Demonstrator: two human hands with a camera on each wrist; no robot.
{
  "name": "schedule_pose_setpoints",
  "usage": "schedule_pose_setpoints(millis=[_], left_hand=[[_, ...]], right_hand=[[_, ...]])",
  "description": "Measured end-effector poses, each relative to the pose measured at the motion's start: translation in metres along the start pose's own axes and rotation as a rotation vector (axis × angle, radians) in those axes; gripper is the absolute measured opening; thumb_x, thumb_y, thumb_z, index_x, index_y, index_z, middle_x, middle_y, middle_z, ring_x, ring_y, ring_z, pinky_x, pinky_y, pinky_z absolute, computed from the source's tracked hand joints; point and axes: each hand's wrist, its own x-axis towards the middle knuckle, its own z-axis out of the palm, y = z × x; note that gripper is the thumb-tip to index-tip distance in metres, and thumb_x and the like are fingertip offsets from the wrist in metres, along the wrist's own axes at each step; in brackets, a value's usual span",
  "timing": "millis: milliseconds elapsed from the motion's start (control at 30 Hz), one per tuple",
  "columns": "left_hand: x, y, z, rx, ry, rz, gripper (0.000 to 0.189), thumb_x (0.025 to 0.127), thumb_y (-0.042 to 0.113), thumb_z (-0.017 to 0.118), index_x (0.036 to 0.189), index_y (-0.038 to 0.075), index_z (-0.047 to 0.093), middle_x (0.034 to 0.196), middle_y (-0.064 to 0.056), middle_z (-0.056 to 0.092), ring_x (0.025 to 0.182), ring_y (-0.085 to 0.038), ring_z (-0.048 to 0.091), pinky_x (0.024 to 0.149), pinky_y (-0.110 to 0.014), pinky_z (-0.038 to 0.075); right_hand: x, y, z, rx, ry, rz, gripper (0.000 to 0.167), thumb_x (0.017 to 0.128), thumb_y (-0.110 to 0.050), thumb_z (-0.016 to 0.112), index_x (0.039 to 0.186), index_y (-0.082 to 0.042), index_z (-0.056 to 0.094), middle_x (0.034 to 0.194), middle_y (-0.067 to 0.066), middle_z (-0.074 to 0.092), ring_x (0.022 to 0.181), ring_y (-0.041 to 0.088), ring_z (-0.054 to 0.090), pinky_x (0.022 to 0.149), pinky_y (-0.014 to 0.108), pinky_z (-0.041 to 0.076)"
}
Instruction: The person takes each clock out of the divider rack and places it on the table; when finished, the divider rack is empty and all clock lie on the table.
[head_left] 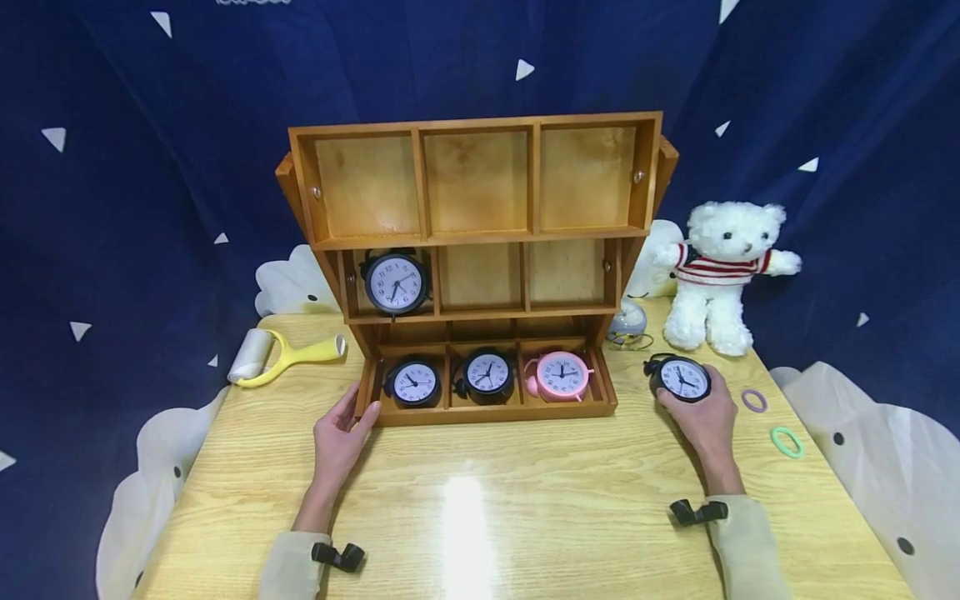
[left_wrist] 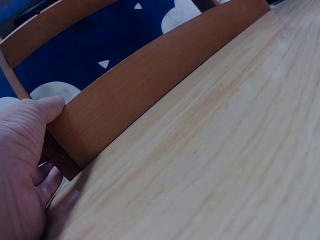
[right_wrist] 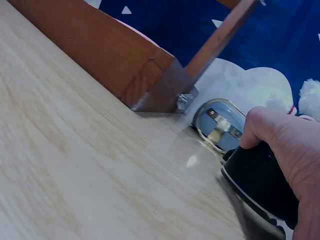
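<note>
My right hand [head_left: 705, 414] grips a black alarm clock [head_left: 684, 379] with its face up, to the right of the wooden tiered rack [head_left: 495, 414]. In the right wrist view the thumb lies across the dark body of the clock [right_wrist: 262, 182], close over the table. My left hand [head_left: 343, 433] holds the rack's front left corner, thumb at the top of the front board [left_wrist: 115, 102] and fingers around the side. The bottom tier holds two black alarm clocks, one left [head_left: 415, 384] and one in the middle [head_left: 487, 375], and a pink alarm clock [head_left: 562, 375] on the right.
Another black alarm clock [head_left: 395, 283] stands in the middle tier's left compartment. Behind the rack's right side sits a greyish-blue object [head_left: 628, 321] with a metal part. A white teddy bear [head_left: 723, 275], purple ring [head_left: 754, 401] and green ring [head_left: 787, 442] are right; a yellow-handled lint roller [head_left: 285, 357] lies left.
</note>
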Motion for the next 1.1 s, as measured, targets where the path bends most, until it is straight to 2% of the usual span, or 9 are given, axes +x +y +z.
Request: schedule_pose_setpoints(millis=[500, 633, 867, 1100], left_hand=[[0.000, 0.001, 0.002, -0.026, 0.008, 0.007, 0.060, 0.094, 0.015, 0.081, 0.147, 0.001, 0.058, 0.149, -0.016, 0.057, 0.138, -0.031, 0.054, 0.100, -0.014, 0.048], [0.000, 0.000, 0.001, -0.008, 0.012, 0.000, 0.060, 0.095, 0.017, 0.080, 0.147, 0.001, 0.057, 0.150, -0.015, 0.057, 0.138, -0.030, 0.054, 0.101, -0.013, 0.047], [0.000, -0.002, 0.002, -0.040, 0.008, 0.023, 0.059, 0.094, 0.012, 0.080, 0.147, 0.001, 0.058, 0.149, -0.016, 0.058, 0.139, -0.032, 0.053, 0.101, -0.015, 0.049], [0.001, -0.003, 0.001, -0.026, 0.008, 0.024, 0.059, 0.094, 0.013, 0.080, 0.147, 0.001, 0.057, 0.149, -0.017, 0.057, 0.138, -0.033, 0.053, 0.100, -0.012, 0.049]], right_hand=[[0.009, 0.011, -0.021, -0.054, -0.009, 0.026, 0.085, 0.078, -0.021, 0.086, 0.149, 0.005, 0.046, 0.137, 0.035, 0.058, 0.122, 0.049, 0.054, 0.101, 0.059, 0.043], [0.011, 0.013, -0.025, -0.073, -0.013, 0.010, 0.087, 0.079, -0.020, 0.084, 0.152, 0.006, 0.044, 0.140, 0.038, 0.054, 0.126, 0.052, 0.050, 0.104, 0.060, 0.040], [0.014, 0.017, -0.029, -0.104, -0.025, -0.007, 0.091, 0.080, -0.020, 0.081, 0.156, 0.007, 0.037, 0.147, 0.040, 0.046, 0.133, 0.057, 0.039, 0.106, 0.064, 0.035], [0.014, 0.017, -0.033, -0.093, 0.011, -0.049, 0.088, 0.080, -0.017, 0.079, 0.154, 0.008, 0.039, 0.150, 0.038, 0.045, 0.136, 0.058, 0.042, 0.112, 0.067, 0.035]])
